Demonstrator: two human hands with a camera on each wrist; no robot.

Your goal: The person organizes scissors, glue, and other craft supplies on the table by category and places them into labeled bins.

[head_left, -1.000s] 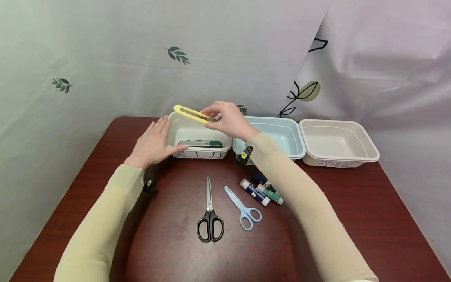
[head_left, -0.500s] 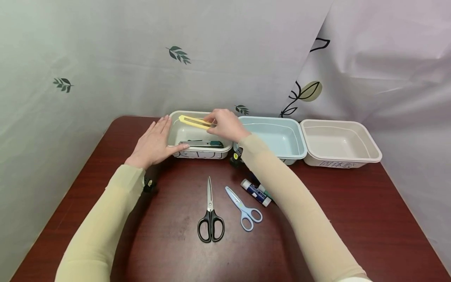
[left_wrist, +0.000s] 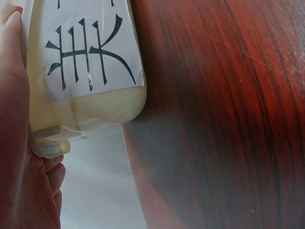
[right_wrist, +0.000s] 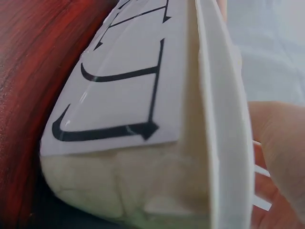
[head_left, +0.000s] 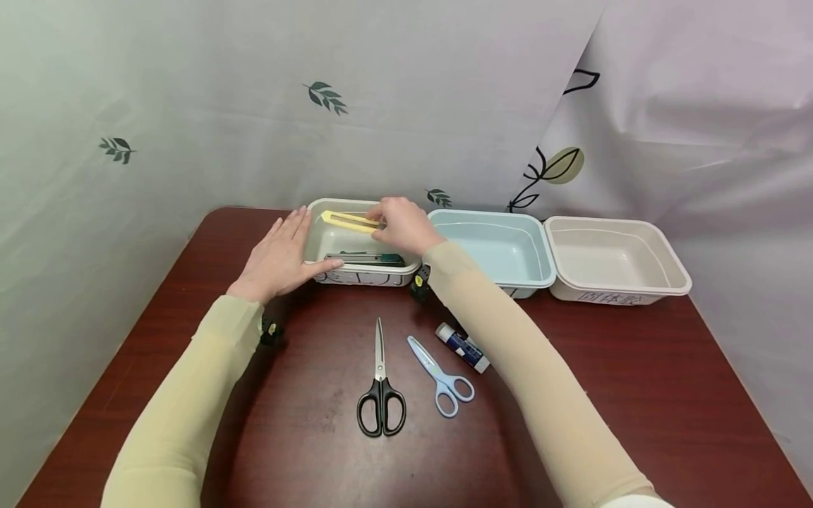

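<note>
My right hand (head_left: 406, 226) pinches a yellow utility knife (head_left: 345, 221) by one end, holding it slantwise over the left off-white bin (head_left: 387, 279). In that bin lies a dark green and grey utility knife (head_left: 368, 259); how many lie together there I cannot tell. My left hand (head_left: 273, 257) rests on the bin's left end, fingers straight and thumb along the front rim. In the left wrist view the left hand (left_wrist: 14, 119) borders the labelled bin (left_wrist: 95, 107). From the right wrist, the bin's rim (right_wrist: 228, 143) hides part of the right hand (right_wrist: 281, 148) and the knife.
Black-handled scissors (head_left: 380, 374) and light blue scissors (head_left: 437, 370) lie in the middle of the table. A blue and white glue stick (head_left: 462, 347) lies partly by the right forearm. To the right stand a light blue bin (head_left: 489, 243) and a beige bin (head_left: 616, 261).
My right hand has lowered the yellow utility knife toward the left bin. The right forearm has shifted left and now hides the green glue stick. My left hand has stayed put.
</note>
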